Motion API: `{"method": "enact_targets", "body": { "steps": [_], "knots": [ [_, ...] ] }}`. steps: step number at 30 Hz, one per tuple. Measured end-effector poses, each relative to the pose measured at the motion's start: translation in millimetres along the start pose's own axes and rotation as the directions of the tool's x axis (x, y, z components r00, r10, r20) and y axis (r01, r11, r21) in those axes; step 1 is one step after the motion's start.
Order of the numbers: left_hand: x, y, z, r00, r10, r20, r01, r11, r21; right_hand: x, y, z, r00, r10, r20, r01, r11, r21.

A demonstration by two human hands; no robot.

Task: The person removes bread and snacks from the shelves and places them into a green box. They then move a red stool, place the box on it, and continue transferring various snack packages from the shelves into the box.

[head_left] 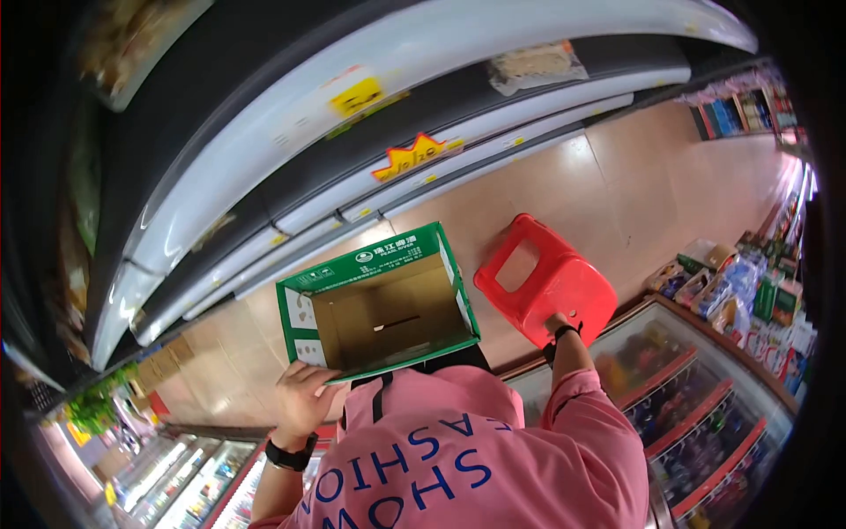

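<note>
An open green cardboard box (379,322) with white Chinese lettering and the words "Pearl River" is held in front of my body. Its brown inside shows a slot in the bottom and no goods. My left hand (304,397), with a dark watch at the wrist, grips the near left corner of the box. On the other side, my right hand (557,324) holds a red plastic stool (577,286) by its seat, the fingertips partly hidden at the seat. The stool is tilted, its legs pointing away from me.
Ahead runs a tiered shelf (264,132) with white edges and price tags; a clear packet (538,66) lies on it. Glass-topped freezers (696,414) stand close on my right, with packaged goods (749,291) beyond. Tiled floor (573,176) lies between.
</note>
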State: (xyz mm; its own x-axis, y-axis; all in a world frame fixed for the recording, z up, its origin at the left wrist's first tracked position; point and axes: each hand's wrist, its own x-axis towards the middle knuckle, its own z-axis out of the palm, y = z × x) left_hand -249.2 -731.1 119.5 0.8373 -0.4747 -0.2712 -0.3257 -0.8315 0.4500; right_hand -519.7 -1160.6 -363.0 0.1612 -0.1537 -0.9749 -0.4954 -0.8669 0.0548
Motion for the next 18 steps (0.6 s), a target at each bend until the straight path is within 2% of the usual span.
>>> {"method": "enact_targets", "body": {
  "steps": [1, 2, 3, 4, 5, 6, 7, 8, 9, 10, 11, 12, 13, 15, 18],
  "knots": [
    [2.9, -4.2, 3.5, 1.000, 0.019, 0.000, -0.019, 1.000, -0.011, -15.0, -8.2, 1.8, 0.987, 0.134, 0.085, -0.154, 0.939, 0.309],
    [12.8, -7.1, 4.7, 0.999, 0.035, 0.012, -0.034, 0.999, -0.008, -30.3, -21.9, -11.2, 0.950, 0.231, 0.210, -0.311, 0.766, 0.563],
    [16.9, -5.0, 3.9, 0.998, 0.052, 0.030, -0.051, 0.998, -0.021, 35.7, 3.7, 52.0, 0.960, 0.237, -0.149, -0.105, 0.798, 0.593],
    [16.9, -4.2, 4.3, 0.997, 0.066, 0.051, -0.064, 0.997, -0.034, 49.2, 0.8, 67.0, 0.961, 0.238, -0.139, -0.108, 0.790, 0.604],
    [15.6, -7.4, 5.0, 0.995, 0.075, 0.069, -0.074, 0.997, -0.021, 58.3, -4.9, 76.1, 0.805, 0.432, -0.406, 0.051, 0.631, 0.774],
    [13.5, -9.5, 6.3, 0.993, 0.089, 0.077, -0.089, 0.996, -0.010, 66.2, -8.8, 81.2, 0.535, 0.647, -0.542, 0.276, 0.473, 0.837],
    [10.5, -12.2, 7.3, 0.992, 0.087, 0.093, -0.085, 0.996, -0.020, 75.1, -0.8, 80.4, 0.661, 0.640, -0.391, 0.386, 0.156, 0.909],
    [7.1, -16.6, 7.1, 0.989, 0.087, 0.121, -0.084, 0.996, -0.033, 78.8, 7.0, 78.9, 0.781, 0.573, -0.247, 0.419, -0.187, 0.889],
    [8.5, -18.6, 12.9, 0.981, 0.110, 0.160, -0.106, 0.994, -0.029, 38.7, 17.8, 64.1, 0.780, 0.591, -0.207, 0.399, -0.215, 0.892],
    [4.0, -19.6, 20.5, 0.981, 0.117, 0.156, -0.116, 0.993, -0.018, -9.2, -11.3, 11.8, 0.886, 0.464, 0.002, 0.394, -0.753, 0.528],
    [-4.3, -20.0, 26.9, 0.983, 0.116, 0.145, -0.115, 0.993, -0.013, -17.8, -8.3, 15.6, 0.825, 0.548, -0.135, 0.355, -0.319, 0.879],
    [-9.8, -21.4, 31.2, 0.980, 0.125, 0.156, -0.122, 0.992, -0.024, -23.3, -5.8, 14.8, 0.791, 0.527, -0.311, 0.226, 0.220, 0.949],
    [-13.9, -21.3, 35.5, 0.980, 0.124, 0.156, -0.121, 0.992, -0.028, -40.6, -8.4, 7.1, 0.786, 0.533, -0.315, 0.229, 0.222, 0.948],
    [-23.2, -19.4, 40.6, 0.980, 0.124, 0.159, -0.121, 0.992, -0.024, -72.6, -20.2, -12.0, 0.895, 0.416, -0.161, 0.040, 0.285, 0.958],
    [-34.7, -11.0, 50.5, 0.977, 0.139, 0.164, -0.136, 0.990, -0.030, -70.5, -20.6, -20.0, 0.870, 0.439, -0.225, 0.130, 0.235, 0.963]
  ]
}}
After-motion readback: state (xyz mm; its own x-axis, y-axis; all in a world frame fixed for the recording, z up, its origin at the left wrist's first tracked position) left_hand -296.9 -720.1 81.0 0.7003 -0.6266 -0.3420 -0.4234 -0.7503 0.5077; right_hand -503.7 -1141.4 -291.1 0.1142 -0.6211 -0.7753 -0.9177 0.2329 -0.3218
